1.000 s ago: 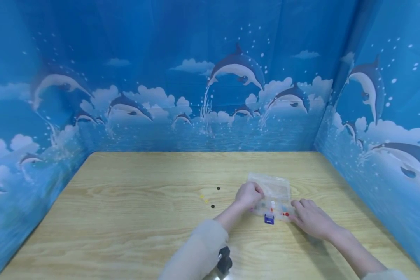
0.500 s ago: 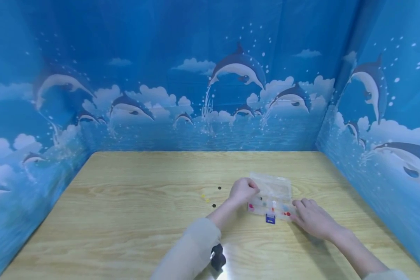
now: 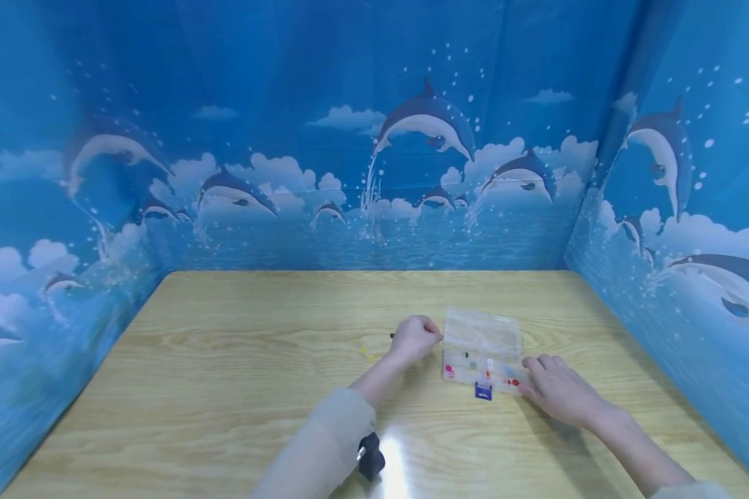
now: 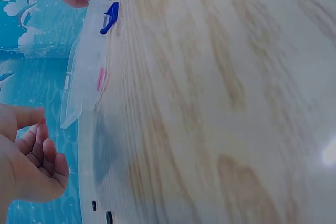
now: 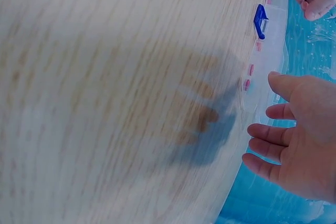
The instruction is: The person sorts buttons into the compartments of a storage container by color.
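A clear plastic compartment box (image 3: 454,376) lies on the table with its lid (image 3: 482,331) swung back and its blue latch (image 3: 483,391) hanging at the front. Small pieces sit inside, among them a pink one (image 3: 449,369), a red one (image 3: 514,382) and a dark one (image 3: 466,355). My left hand (image 3: 415,339) hovers just left of the box, fingers loosely curled; the left wrist view shows nothing between them. At the box's right end is my right hand (image 3: 558,391), fingers relaxed, the thumb near or touching the corner.
Small yellow pieces (image 3: 371,358) lie left of my left hand. Two black discs (image 4: 109,217) show in the left wrist view; in the head view my left hand and forearm partly cover that spot. A dolphin-printed blue curtain (image 3: 274,138) borders the wooden table (image 3: 193,381).
My left hand has drawn back leftward from over the box, uncovering its left compartments and the dark piece there. The right hand stays at the box's right end.
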`<state>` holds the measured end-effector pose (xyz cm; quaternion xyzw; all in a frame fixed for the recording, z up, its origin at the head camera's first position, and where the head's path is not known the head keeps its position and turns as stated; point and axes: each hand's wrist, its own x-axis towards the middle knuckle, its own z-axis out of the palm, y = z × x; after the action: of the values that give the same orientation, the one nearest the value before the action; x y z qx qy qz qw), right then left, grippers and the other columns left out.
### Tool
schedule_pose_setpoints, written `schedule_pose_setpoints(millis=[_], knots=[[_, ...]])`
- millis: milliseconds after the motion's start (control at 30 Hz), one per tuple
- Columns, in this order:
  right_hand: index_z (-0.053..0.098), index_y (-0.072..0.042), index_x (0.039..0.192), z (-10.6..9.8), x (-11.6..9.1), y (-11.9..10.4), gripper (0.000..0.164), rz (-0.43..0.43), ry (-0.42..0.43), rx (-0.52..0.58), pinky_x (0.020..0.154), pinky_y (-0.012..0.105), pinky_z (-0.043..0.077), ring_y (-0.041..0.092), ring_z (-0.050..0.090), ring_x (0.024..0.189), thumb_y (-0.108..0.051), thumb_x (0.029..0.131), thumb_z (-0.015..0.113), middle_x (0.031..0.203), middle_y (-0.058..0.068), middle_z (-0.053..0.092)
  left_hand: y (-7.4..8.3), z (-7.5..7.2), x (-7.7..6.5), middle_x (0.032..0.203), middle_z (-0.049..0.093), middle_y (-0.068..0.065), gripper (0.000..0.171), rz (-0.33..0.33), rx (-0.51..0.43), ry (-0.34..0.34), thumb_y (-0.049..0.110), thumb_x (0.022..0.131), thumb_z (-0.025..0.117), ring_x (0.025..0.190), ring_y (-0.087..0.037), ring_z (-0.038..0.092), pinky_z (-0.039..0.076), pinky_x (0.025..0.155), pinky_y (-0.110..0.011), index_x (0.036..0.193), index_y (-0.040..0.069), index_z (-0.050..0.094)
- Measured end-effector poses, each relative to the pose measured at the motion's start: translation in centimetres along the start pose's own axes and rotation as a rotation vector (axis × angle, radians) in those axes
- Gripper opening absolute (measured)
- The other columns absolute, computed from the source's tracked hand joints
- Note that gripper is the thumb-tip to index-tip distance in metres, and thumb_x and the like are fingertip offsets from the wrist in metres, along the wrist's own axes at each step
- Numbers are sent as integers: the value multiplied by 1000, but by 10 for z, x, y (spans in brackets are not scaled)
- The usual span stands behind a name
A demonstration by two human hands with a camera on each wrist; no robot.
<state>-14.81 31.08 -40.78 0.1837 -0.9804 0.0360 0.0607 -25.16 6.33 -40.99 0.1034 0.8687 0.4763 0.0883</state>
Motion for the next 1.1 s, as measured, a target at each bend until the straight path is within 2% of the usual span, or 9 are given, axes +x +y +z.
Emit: schedule_pose_setpoints(millis=[233, 667, 933, 1100], knots=[[53, 7, 110, -1, 1, 0, 39, -7, 2, -2, 81, 50, 44, 36, 53, 92, -20, 84, 65, 97, 19, 57, -9, -12, 0, 70, 57, 1, 5, -1, 3, 27, 10, 82, 67, 61, -12, 52, 43, 53, -22, 80, 7, 64], [53, 8, 109, -1, 2, 0, 39, -12, 15, -3, 81, 50, 44, 36, 54, 92, -19, 84, 66, 98, 20, 57, -25, -32, 3, 76, 58, -2, 6, -63, -36, 79, 12, 84, 66, 64, -14, 53, 44, 55, -26, 81, 7, 63], [54, 7, 110, 0, 0, 0, 39, -13, 14, -2, 80, 50, 45, 36, 54, 91, -19, 84, 66, 97, 19, 57, -37, -39, 4, 79, 58, -4, 4, -119, -62, 107, 10, 85, 63, 66, -17, 53, 45, 56, -27, 84, 6, 63], [54, 7, 109, 1, 0, 1, 38, -18, 21, -8, 79, 49, 45, 35, 54, 90, -19, 83, 66, 96, 17, 57, -45, -42, 8, 77, 58, -3, 5, -139, -46, 133, 11, 85, 64, 62, -16, 53, 44, 51, -26, 82, 7, 63]])
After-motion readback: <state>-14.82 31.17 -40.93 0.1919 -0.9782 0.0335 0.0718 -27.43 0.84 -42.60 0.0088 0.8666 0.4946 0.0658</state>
